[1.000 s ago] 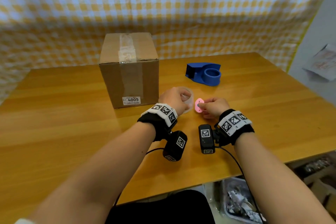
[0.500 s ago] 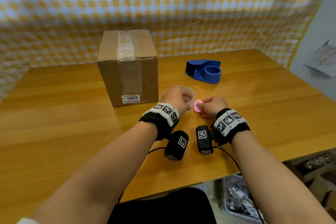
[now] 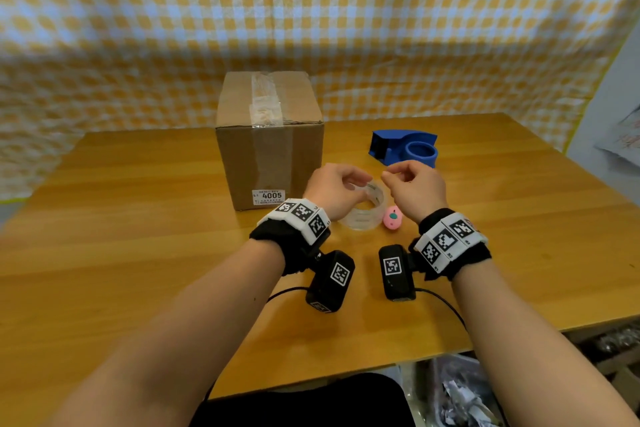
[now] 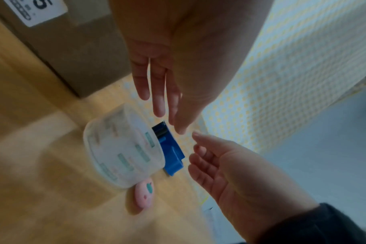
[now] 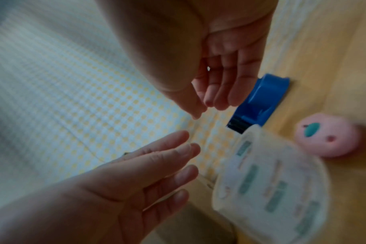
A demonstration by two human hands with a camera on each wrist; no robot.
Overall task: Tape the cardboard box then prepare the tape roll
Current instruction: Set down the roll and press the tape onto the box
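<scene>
Both hands, left (image 3: pixel 332 189) and right (image 3: pixel 412 187), hover loose-fingered and empty above one clear tape roll (image 3: pixel 363 210); one pink cutter (image 3: pixel 393 217) lies beside it.

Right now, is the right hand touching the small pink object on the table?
Apart. The left wrist view shows bare table between the right hand and the pink object; in the head view the hand is raised above it.

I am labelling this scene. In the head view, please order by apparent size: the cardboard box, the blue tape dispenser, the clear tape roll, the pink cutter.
1. cardboard box
2. blue tape dispenser and clear tape roll: look alike; roll is nearer, partly hidden
3. pink cutter
</scene>
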